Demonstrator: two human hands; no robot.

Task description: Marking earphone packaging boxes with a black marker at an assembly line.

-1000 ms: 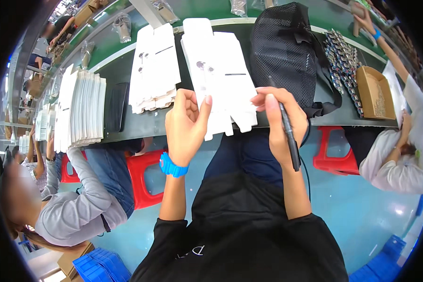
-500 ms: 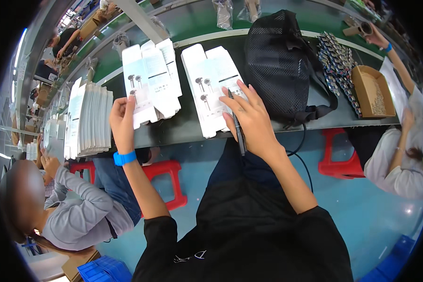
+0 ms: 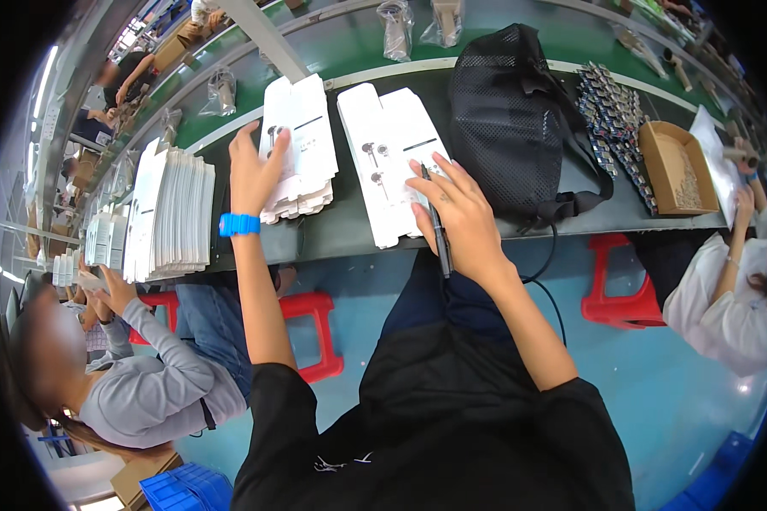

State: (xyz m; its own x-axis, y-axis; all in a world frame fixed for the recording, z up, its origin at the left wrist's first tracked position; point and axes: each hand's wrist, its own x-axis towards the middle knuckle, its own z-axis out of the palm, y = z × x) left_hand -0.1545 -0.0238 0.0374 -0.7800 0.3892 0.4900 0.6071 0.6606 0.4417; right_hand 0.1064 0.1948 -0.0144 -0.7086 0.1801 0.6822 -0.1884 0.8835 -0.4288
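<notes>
My left hand (image 3: 254, 173), with its thumb and fingers apart, is at the left edge of a pile of flat white printed cartons (image 3: 298, 145). It holds nothing that I can see. A dark pen (image 3: 439, 232) is held in my right hand (image 3: 460, 217), pointing back toward me. The fingertips of that hand rest on a second pile of flat white cartons (image 3: 392, 136), right of the first. Small pictures of a device are printed on the top carton. To the left of both hands, a long row of white cartons (image 3: 175, 213) stands on edge.
A black mesh bag (image 3: 507, 119) lies right of the piles, its strap near the table edge. Beyond it are a heap of small metallic parts (image 3: 609, 111) and an open cardboard box (image 3: 665, 183). Co-workers sit on both sides. A green conveyor (image 3: 341, 47) runs behind.
My left hand has let go of a carton, now lying on the left pile, and has moved up and right with fingers spread. My right hand has barely shifted.
</notes>
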